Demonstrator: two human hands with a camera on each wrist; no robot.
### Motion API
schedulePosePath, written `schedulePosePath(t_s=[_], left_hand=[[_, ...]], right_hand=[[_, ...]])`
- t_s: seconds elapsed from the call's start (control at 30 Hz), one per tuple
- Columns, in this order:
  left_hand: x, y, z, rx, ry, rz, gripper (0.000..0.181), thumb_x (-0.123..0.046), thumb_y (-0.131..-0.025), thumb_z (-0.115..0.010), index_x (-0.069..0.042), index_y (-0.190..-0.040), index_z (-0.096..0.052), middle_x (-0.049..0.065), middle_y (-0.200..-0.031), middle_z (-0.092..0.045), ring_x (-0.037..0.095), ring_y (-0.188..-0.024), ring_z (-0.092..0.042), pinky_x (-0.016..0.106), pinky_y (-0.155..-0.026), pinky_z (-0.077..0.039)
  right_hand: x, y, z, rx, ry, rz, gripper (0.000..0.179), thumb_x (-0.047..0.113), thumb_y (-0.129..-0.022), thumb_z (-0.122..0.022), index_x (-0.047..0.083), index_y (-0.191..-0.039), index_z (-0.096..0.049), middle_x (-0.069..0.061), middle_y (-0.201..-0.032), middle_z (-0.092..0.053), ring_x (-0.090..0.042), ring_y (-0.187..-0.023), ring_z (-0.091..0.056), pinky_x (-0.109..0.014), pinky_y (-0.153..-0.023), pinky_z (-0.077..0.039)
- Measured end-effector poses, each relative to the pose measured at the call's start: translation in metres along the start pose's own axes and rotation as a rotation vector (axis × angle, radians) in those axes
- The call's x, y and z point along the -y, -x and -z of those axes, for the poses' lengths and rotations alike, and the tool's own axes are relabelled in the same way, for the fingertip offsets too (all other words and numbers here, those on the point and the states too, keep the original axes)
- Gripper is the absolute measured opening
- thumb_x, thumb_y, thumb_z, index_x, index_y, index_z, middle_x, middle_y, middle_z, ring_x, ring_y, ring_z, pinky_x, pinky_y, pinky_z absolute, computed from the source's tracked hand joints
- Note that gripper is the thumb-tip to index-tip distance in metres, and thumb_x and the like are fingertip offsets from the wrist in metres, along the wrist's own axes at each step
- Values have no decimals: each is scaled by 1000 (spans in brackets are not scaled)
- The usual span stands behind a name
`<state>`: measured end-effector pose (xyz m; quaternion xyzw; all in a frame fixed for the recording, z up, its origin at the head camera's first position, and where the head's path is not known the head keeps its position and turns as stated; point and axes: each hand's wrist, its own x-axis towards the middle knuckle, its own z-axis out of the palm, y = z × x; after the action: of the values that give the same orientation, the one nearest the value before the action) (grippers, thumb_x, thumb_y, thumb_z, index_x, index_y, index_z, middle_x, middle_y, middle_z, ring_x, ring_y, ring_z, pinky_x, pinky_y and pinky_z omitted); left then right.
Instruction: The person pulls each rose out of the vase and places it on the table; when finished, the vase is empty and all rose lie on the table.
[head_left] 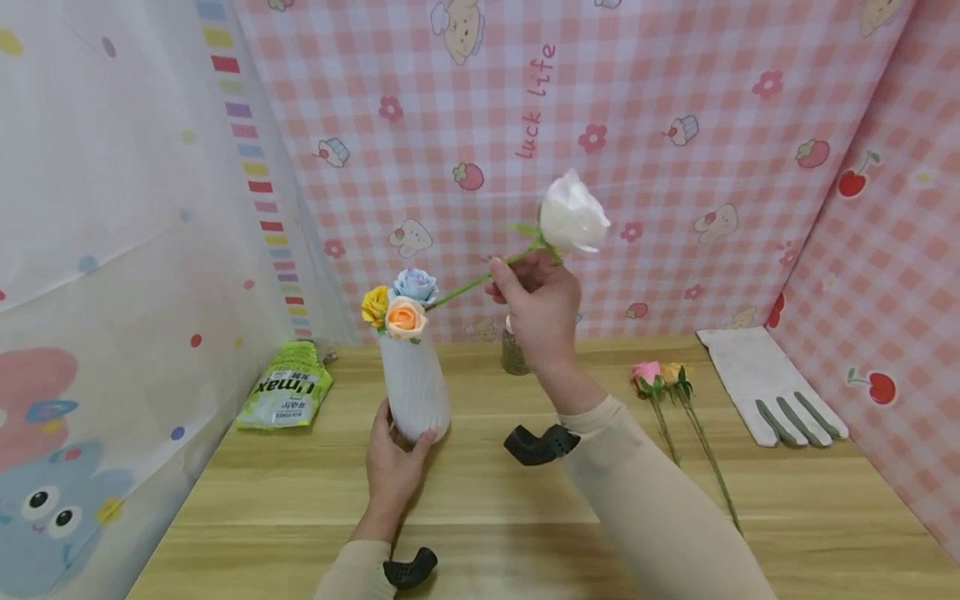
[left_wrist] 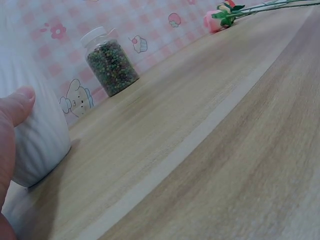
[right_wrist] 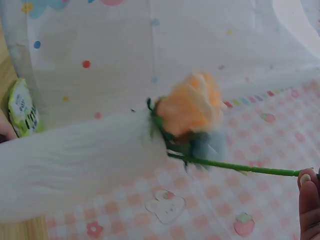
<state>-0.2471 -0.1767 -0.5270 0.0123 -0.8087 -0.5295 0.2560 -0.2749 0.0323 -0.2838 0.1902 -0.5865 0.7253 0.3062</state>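
White rose (head_left: pixel 573 215) slants bloom-up, rightward — right fingers (head_left: pixel 542 268) pinch its stem (head_left: pixel 463 292), left fingers (head_left: pixel 381 419) grip the vase (head_left: pixel 415 383).

Wd tbl (head_left: pixel 480 508) holds vase (head_left: pixel 416 387), jar (head_left: pixel 513 357), pkt (head_left: pixel 287 393), 2 flwrs (head_left: pixel 647 377), glove (head_left: pixel 768 379).

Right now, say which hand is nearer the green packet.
Left. The left hand grips the white vase, right of the green packet; the right hand pinches the white rose's stem, farther right.

vase (head_left: pixel 416 387) mouth is crowded by three roses (head_left: pixel 406 318), right edge crossed by white rose stem (head_left: pixel 463 291); base front is blocked by left hand (head_left: pixel 395 462). passage is offered between vase and green packet (head_left: pixel 287 392); right side is obstructed by right hand (head_left: pixel 545 315), jar (head_left: pixel 513 357).
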Motion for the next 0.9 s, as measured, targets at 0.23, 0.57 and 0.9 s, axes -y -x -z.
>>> schedulePosePath(t_s=[0.23,0.57,0.9], left_hand=[[2,1,-1,-8,-18,-6,85,-20,-79,-81,-3,-146,-33,18,-140,-45,32,-125,-48,42,-100,-46],[-1,3,-2,-21,-15,-11,84,-17,-78,-82,-1,-145,-34,20,-139,-46,31,-126,-47,43,-101,-45],[-1,1,-2,-30,-21,-7,84,-17,-77,-82,-2,-145,-34,20,-139,-46,31,-126,-47,44,-101,-45]], right_hand=[[-16,0,64,-232,-166,-122,13,8,-83,-75,0,-88,-66,-13,-76,-69,-17,-59,-67,-28,-55,-57],[-42,36,152,-345,-36,-368,23,18,-86,-72,-4,-92,-67,-4,-69,-68,-11,-57,-64,-18,-44,-49],[-59,66,198,-121,249,-630,30,21,-92,-66,0,-114,-65,10,-81,-71,-8,-61,-60,-18,-48,-44]])
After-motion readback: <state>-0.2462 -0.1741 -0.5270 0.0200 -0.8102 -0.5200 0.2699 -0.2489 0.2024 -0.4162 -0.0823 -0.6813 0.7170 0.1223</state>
